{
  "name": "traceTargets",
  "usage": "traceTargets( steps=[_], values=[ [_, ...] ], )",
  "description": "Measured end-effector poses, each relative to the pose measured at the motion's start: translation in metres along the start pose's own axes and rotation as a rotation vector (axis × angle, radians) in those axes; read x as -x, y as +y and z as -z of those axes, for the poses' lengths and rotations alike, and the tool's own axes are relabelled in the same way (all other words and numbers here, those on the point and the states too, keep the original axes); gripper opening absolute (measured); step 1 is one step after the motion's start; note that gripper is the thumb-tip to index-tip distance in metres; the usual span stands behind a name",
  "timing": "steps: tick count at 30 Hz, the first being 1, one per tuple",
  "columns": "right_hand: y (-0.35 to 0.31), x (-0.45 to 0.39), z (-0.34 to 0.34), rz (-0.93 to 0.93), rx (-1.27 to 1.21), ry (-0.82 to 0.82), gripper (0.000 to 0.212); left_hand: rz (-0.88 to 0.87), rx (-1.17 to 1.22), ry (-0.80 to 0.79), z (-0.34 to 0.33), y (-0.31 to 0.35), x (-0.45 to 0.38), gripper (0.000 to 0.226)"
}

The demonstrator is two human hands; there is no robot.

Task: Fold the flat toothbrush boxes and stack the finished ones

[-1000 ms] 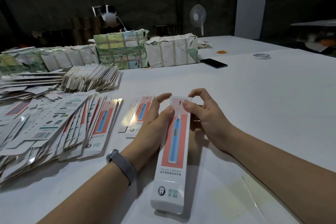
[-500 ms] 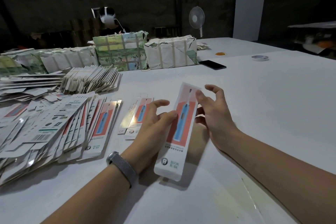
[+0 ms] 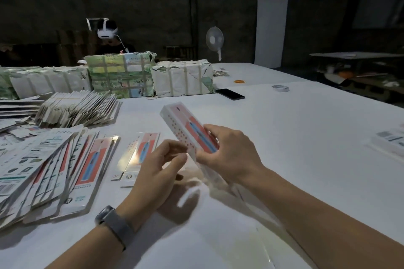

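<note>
A folded white toothbrush box point(image 3: 185, 130) with a red and blue front is held tilted above the white table point(image 3: 306, 137). My right hand point(image 3: 229, 155) grips it around the middle, fingers curled over its front. My left hand point(image 3: 157, 170) hovers just left of the box with fingers loosely bent, holding nothing. Flat unfolded boxes point(image 3: 50, 172) lie fanned out at the left. Two more flat boxes point(image 3: 137, 155) lie beside my left hand. A few finished boxes point(image 3: 389, 142) sit at the right edge.
A bundle of flat cartons point(image 3: 76, 109) and wrapped packs point(image 3: 122, 76) stand at the back left. A black phone point(image 3: 230, 94), a tape roll point(image 3: 280, 88) and a small orange thing point(image 3: 239, 81) lie further back. Another person with a headset point(image 3: 107, 35) sits behind the packs.
My right hand lifted the folded box off the table and turned it so a side panel faces up. My left hand let go of it.
</note>
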State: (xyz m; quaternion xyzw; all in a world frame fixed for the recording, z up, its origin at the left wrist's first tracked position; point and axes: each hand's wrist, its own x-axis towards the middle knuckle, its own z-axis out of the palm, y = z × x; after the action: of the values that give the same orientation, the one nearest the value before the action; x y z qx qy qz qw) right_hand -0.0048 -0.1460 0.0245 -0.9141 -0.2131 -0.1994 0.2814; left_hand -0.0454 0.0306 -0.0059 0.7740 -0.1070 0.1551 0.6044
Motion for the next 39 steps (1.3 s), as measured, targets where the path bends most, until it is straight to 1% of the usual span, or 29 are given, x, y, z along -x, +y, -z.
traceTargets(
  steps=[2,4,6,8,10,12,14,16,17,19,21,23,25,26,27,29,31,32,33,34,36,37,39],
  values=[
    [0.01,-0.004,0.021,-0.076,0.074,-0.016,0.063,-0.009,-0.07,-0.005,0.001,-0.002,0.0,0.027],
    [0.028,-0.002,0.05,-0.169,0.151,-0.04,0.06,0.0,-0.088,-0.043,0.004,-0.005,0.001,0.034],
    [0.053,0.008,0.084,-0.251,0.256,-0.07,0.055,-0.003,-0.101,-0.112,0.007,-0.008,0.001,0.035],
    [0.084,0.025,0.121,-0.348,0.395,-0.064,0.058,-0.023,-0.089,-0.148,0.008,-0.012,0.002,0.033],
    [0.117,0.046,0.159,-0.466,0.55,-0.039,0.06,-0.039,-0.065,-0.146,0.007,-0.018,0.0,0.03],
    [0.153,0.066,0.197,-0.579,0.691,-0.002,0.049,-0.027,-0.051,-0.132,-0.003,-0.027,-0.004,0.031],
    [0.188,0.083,0.228,-0.676,0.761,0.017,0.037,0.007,-0.007,-0.097,-0.015,-0.039,-0.012,0.052],
    [0.217,0.099,0.248,-0.749,0.782,-0.035,0.035,0.087,0.122,-0.081,-0.022,-0.046,-0.022,0.083],
    [0.229,0.106,0.254,-0.772,0.795,-0.065,0.034,0.1,0.155,-0.095,-0.023,-0.049,-0.025,0.089],
    [0.25,0.118,0.261,-0.807,0.837,-0.033,0.032,0.084,0.139,-0.117,-0.019,-0.051,-0.028,0.086],
    [0.264,0.124,0.263,-0.827,0.947,0.017,0.033,0.093,0.083,-0.15,-0.011,-0.061,-0.027,0.077],
    [0.27,0.124,0.257,-0.811,1.027,0.024,0.036,0.164,0.068,-0.227,-0.002,-0.075,-0.03,0.061],
    [0.267,0.117,0.245,-0.71,0.971,0.095,0.036,0.235,0.067,-0.22,0.006,-0.092,-0.034,0.053],
    [0.261,0.109,0.236,-0.638,0.917,0.123,0.034,0.199,0.045,-0.183,0.009,-0.105,-0.034,0.046],
    [0.253,0.1,0.227,-0.567,0.864,0.126,0.032,0.146,0.001,-0.159,0.011,-0.118,-0.037,0.032],
    [0.228,0.078,0.204,-0.467,0.765,0.092,0.029,0.051,-0.116,-0.113,0.012,-0.116,-0.038,0.013],
    [0.197,0.057,0.177,-0.413,0.653,0.05,0.028,0.014,-0.181,-0.139,0.012,-0.086,-0.022,0.018],
    [0.18,0.048,0.161,-0.384,0.587,0.042,0.027,-0.008,-0.228,-0.177,0.012,-0.063,-0.013,0.018],
    [0.163,0.039,0.146,-0.349,0.517,0.036,0.027,-0.062,-0.298,-0.195,0.01,-0.041,-0.005,0.011],
    [0.145,0.031,0.13,-0.309,0.447,0.021,0.027,-0.112,-0.363,-0.182,0.009,-0.027,-0.001,0.015],
    [0.106,0.018,0.096,-0.229,0.318,-0.036,0.028,-0.134,-0.431,-0.128,0.008,-0.006,0.002,0.037],
    [0.087,0.011,0.078,-0.187,0.258,-0.068,0.028,-0.144,-0.486,-0.082,0.008,-0.002,0.002,0.042],
    [0.052,0.0,0.044,-0.098,0.155,-0.12,0.029,-0.194,-0.587,0.059,0.007,0.004,-0.001,0.045]
  ],
)
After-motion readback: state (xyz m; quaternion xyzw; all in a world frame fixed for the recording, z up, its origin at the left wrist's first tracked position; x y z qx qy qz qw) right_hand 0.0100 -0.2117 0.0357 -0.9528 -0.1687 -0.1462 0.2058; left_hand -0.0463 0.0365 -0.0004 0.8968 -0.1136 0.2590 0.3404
